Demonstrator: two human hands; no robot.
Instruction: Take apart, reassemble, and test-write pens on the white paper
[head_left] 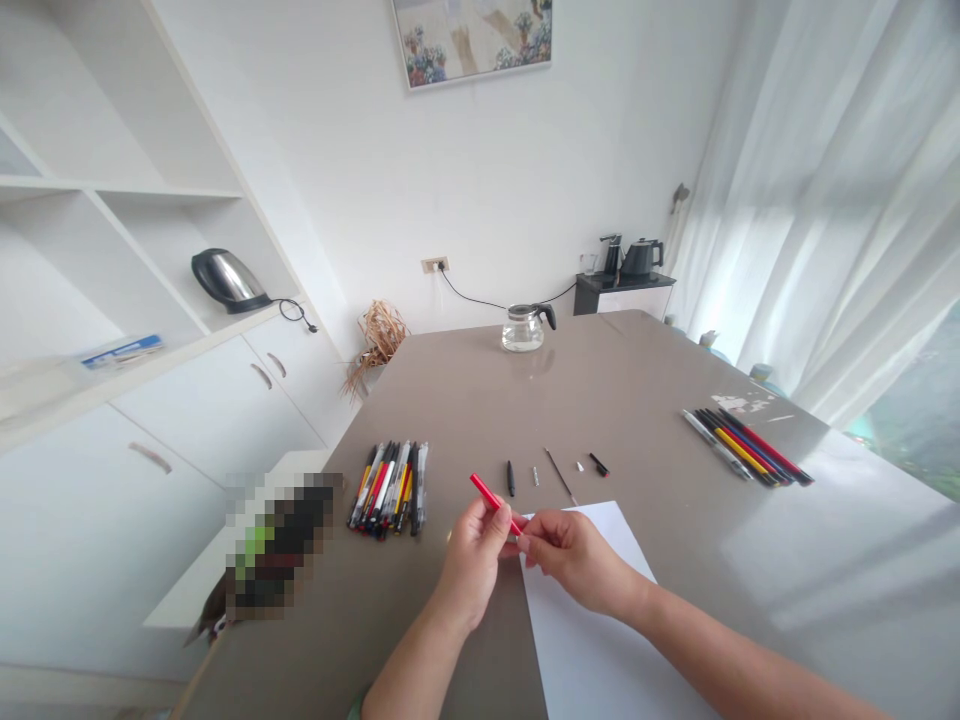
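Observation:
My left hand (478, 545) is closed round a red pen barrel (487, 491), which slants with its upper end pointing away to the left. The fingers of my right hand (574, 555) are pinched at the barrel's lower end, over a white sheet of paper (600, 640); whether they also hold a small part is hidden. Just beyond my hands lie loose pen parts in a row: a black tapered piece (511, 478), a small spring (535, 476), a thin refill (559, 474), a tiny white piece (580, 466) and a short black piece (598, 464).
Many mixed pens (388, 488) lie in a pile on the left of the brown table (465, 400). Several more pens (746, 447) are lined up on the right. A glass pot (523, 328) with clear liquid stands at the far edge. A blurred item (281, 550) sits beside the left edge.

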